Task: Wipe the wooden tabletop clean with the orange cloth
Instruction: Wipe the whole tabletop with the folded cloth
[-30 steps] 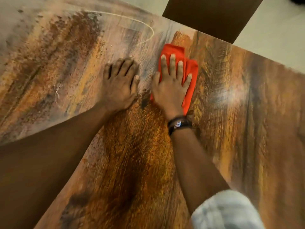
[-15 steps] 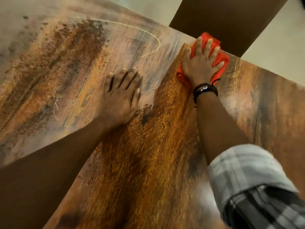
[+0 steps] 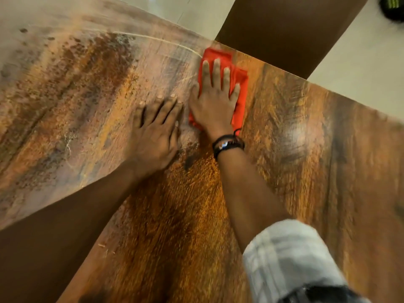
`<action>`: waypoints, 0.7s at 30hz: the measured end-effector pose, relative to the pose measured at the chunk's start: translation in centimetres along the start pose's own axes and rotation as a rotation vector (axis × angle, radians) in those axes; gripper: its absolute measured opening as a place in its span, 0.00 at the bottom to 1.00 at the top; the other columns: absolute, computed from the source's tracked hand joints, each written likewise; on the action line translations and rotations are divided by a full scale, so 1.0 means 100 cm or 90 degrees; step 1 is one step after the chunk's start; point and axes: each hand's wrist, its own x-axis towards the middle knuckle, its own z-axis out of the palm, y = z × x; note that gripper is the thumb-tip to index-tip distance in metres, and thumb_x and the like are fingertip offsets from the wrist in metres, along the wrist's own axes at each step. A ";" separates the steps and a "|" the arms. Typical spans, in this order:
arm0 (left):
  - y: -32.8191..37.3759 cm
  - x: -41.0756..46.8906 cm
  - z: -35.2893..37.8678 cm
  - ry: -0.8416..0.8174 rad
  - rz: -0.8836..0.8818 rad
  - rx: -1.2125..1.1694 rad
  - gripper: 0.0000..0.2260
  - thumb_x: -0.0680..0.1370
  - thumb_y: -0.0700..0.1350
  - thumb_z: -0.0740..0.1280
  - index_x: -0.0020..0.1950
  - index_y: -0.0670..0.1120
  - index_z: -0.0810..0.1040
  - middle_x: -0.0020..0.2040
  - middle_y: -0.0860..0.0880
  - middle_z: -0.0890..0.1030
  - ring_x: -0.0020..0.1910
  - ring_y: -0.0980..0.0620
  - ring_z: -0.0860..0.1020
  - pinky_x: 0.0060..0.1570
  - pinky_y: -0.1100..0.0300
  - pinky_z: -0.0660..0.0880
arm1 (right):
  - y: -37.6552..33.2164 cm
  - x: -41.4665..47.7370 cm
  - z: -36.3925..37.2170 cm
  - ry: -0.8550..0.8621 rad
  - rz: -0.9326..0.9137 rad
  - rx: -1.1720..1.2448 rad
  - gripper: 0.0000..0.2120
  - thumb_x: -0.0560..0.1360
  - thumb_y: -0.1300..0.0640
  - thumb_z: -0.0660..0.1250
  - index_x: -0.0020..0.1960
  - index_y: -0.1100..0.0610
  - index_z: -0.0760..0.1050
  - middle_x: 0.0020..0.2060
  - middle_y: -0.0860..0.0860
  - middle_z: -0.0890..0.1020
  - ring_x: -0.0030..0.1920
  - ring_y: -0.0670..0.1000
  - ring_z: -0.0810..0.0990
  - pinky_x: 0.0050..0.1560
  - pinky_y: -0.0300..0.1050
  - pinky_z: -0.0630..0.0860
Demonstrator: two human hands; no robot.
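The wooden tabletop [image 3: 295, 149] fills most of the view, with a pale dusty film on its left part and darker, shinier grain on the right. A folded orange cloth [image 3: 240, 84] lies flat near the table's far edge. My right hand [image 3: 215, 99] presses down on the cloth with fingers spread, covering most of it. Just to its left, my left hand [image 3: 154, 136] rests flat on the bare wood with fingers apart, holding nothing. A curved pale streak [image 3: 157, 40] runs through the dusty area beyond my left hand.
A dark brown panel [image 3: 284, 29] stands behind the table's far edge. Pale floor [image 3: 360, 68] shows past the edge at the upper right. A dark object [image 3: 392, 7] sits in the top right corner.
My right hand slid the cloth back from the far edge toward me and to the left, now next to my left hand. My left hand stayed planted on the wood.
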 end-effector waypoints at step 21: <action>-0.004 -0.002 0.008 -0.026 0.012 -0.042 0.28 0.82 0.54 0.45 0.82 0.48 0.49 0.82 0.50 0.49 0.81 0.47 0.44 0.77 0.41 0.38 | -0.001 0.088 -0.006 0.011 0.104 0.016 0.27 0.85 0.45 0.47 0.83 0.47 0.48 0.82 0.49 0.48 0.82 0.55 0.45 0.78 0.65 0.40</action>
